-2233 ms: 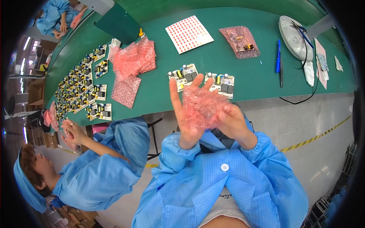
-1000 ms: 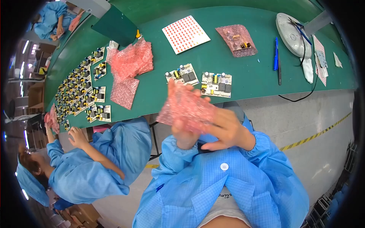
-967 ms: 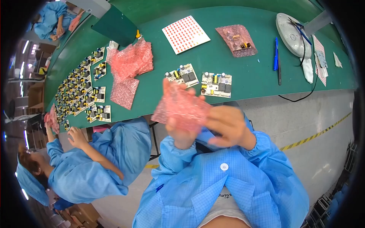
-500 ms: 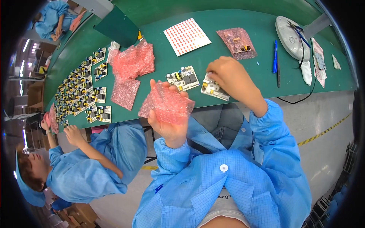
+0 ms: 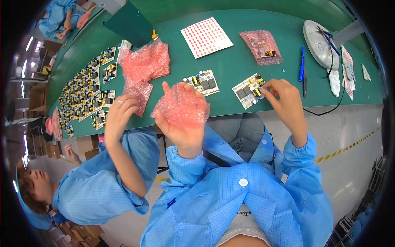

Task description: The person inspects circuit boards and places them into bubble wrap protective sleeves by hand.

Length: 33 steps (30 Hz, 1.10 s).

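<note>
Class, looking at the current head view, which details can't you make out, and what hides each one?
All in the head view:
- Far side of the pink bubble wrap: turned away, against the left hand.
- One edge of the held circuit board: partly behind the fingertips of the right hand.
- Lower left corner of the other circuit board: behind the left fingertips.
- Details of the red marks on the white sheet: too small.

The crinkled, translucent pink bubble-wrap piece stands tilted against the left hand's raised fingers, thumb across its front. The pale, squarish circuit board with black blocks and yellow parts sits askew at the green table's near edge, its right side pinched by the right hand.
</note>
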Motion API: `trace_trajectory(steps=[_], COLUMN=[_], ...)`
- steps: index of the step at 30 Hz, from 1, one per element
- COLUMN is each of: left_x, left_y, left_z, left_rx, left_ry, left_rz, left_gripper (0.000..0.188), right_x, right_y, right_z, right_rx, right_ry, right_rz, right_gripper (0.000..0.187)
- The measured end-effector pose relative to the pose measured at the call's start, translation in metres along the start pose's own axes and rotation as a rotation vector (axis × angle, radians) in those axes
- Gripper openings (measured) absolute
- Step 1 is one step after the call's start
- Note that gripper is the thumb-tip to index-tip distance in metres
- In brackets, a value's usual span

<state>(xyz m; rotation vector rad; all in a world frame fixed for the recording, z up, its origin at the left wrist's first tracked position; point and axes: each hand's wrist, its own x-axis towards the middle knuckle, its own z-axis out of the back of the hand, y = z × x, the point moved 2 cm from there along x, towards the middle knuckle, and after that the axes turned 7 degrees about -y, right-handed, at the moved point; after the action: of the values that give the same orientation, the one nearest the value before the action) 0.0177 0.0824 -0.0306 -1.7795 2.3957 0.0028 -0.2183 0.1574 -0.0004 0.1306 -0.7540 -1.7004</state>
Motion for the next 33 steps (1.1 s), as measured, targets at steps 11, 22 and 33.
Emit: trace_trajectory(steps=[11, 22, 33], left_x=[-0.002, -0.014, -0.018], left_y=[0.007, 0.024, 0.028], left_z=[-0.003, -0.007, -0.004], left_rx=[0.086, 0.384, 0.497], left_ry=[-0.035, 0.176, 0.25], left_rz=[-0.031, -0.28, -0.357], left_gripper=[0.071, 0.091, 0.085], right_x=[-0.01, -0.024, -0.026], right_y=[0.002, 0.041, 0.049], right_z=[0.016, 0.011, 0.011], right_rx=[0.094, 0.659, 0.592], right_ry=[0.024, 0.09, 0.025], right_rz=[0.344, 0.291, 0.229], right_gripper=[0.025, 0.021, 0.024])
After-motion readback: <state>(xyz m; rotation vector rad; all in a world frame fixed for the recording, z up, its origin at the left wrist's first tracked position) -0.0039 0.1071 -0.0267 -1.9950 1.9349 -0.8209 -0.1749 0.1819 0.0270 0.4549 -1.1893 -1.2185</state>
